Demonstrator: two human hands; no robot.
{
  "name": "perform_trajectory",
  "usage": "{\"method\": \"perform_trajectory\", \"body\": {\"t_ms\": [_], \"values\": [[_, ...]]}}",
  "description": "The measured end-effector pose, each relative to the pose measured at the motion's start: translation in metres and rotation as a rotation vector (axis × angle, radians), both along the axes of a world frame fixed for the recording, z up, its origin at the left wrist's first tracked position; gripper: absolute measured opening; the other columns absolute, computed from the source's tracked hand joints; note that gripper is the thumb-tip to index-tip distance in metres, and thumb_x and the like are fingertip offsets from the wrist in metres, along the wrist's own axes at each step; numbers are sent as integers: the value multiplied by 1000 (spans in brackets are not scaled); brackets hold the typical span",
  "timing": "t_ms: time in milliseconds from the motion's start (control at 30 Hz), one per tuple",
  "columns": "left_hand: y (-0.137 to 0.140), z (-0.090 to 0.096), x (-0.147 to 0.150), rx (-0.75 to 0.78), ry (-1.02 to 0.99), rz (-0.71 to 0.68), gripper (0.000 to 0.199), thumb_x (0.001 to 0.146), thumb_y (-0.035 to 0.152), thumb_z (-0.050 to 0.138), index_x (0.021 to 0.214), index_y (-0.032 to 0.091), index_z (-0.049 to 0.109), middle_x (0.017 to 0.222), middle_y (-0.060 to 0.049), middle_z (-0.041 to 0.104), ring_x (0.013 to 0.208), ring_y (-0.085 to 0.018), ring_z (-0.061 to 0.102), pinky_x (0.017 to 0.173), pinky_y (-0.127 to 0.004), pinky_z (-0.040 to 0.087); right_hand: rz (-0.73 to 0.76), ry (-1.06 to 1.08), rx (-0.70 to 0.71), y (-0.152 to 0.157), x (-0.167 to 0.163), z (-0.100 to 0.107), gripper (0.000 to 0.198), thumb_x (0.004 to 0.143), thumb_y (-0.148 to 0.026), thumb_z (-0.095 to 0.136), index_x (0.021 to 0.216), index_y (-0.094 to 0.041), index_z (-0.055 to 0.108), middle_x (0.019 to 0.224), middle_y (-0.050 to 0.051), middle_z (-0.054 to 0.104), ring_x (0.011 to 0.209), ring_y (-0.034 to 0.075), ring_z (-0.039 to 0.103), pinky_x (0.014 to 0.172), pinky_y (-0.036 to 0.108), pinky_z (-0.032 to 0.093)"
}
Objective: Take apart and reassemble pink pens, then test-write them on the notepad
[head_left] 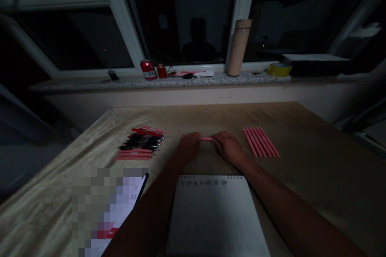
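A pink pen [206, 139] lies crosswise between my hands, its ends hidden in my fingers. My left hand [189, 145] is closed on its left end. My right hand [227, 144] grips the other end. To the right, several pink pens [259, 141] lie side by side in a slanted row. On the left is a pile of black pens [142, 141] with red and pink ones above and pink pens [135, 154] below. Just in front of me, under my forearms, lies a spiral notebook [214, 217] with small drawn marks along its top line.
A tablet or phone [129, 196], partly blurred out, lies left of my left forearm on the cloth-covered table [205, 114]. Along the windowsill [120, 84] stand a red can [148, 70], a small jar [162, 71], a tall cardboard-coloured tube [239, 48] and a yellow tape roll [279, 70].
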State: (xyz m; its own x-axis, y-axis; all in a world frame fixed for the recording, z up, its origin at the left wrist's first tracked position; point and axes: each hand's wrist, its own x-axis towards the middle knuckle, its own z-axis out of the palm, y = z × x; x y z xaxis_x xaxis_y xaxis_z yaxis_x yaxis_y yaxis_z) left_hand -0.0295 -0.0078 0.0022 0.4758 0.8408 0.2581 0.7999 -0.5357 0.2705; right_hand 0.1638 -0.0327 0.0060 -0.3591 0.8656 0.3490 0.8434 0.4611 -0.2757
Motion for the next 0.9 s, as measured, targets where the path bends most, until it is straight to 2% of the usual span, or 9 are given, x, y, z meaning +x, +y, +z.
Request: {"method": "perform_trajectory", "body": {"t_ms": [400, 900], "values": [[5, -6, -2, -3, -39, 8, 40, 97, 32, 20, 83, 16, 54, 84, -5, 61, 81, -17, 53, 76, -31, 35, 24, 32, 51, 0, 1, -2, 27, 94, -27, 44, 109, -21, 65, 97, 8, 66, 93, 21, 54, 79, 32, 34], [7, -5, 0, -27, -212, 13, 49, 95, 36, 21, 66, 16, 54, 62, -3, 57, 58, -13, 48, 63, -27, 34, 43, 89, 131, -2, -1, -2, 21, 92, -26, 49, 105, -22, 65, 97, 6, 65, 94, 21, 52, 83, 34, 32]]}}
